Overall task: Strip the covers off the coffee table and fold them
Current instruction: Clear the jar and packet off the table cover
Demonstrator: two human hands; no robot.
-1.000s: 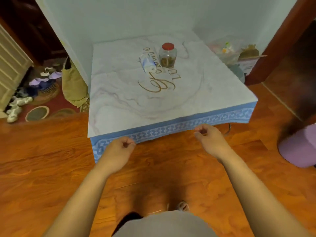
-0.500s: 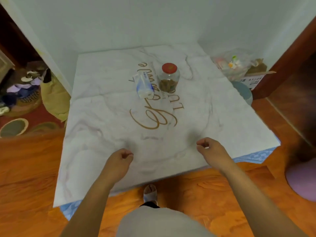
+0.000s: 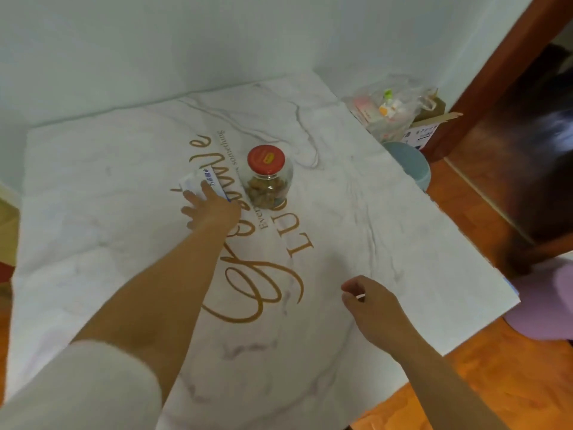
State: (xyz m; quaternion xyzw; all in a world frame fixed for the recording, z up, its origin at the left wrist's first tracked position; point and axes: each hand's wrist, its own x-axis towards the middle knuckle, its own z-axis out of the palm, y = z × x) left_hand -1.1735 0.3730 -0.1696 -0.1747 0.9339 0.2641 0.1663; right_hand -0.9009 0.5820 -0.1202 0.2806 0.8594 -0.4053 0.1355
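Left to right, as I read the head view from my station.

The white marble-print fabric cover with gold script lettering (image 3: 124,243) lies flat over the whole coffee table, not yet stripped; a sliver of blue trim shows at its right corner, at about 4 o'clock from table centre. Two loose items stand on it and, in my judgement, must come off before the cover can.

The left hand (image 3: 210,209) is stretched out over the middle of the table with its fingers spread and straight. Its fingertips touch the near end of the small white packet with blue print (image 3: 198,180). I cannot tell whether any finger has yet curled round it. The packet lies at 12 o'clock from that hand, its long axis running roughly from 10 o'clock to 4 o'clock. The left hand is plainly the nearer of the two; the coming grasp turns on closing over that near end.

Just beside the packet, at its 3 o'clock, the clear glass jar with a red lid and brown contents (image 3: 268,178) stands upright, close to the hand but apart from it.

The right hand (image 3: 369,302) hovers low over the cover near the front edge, at about 5 o'clock from the jar and well apart from it. Its fingers are curled and it holds nothing I can make out.
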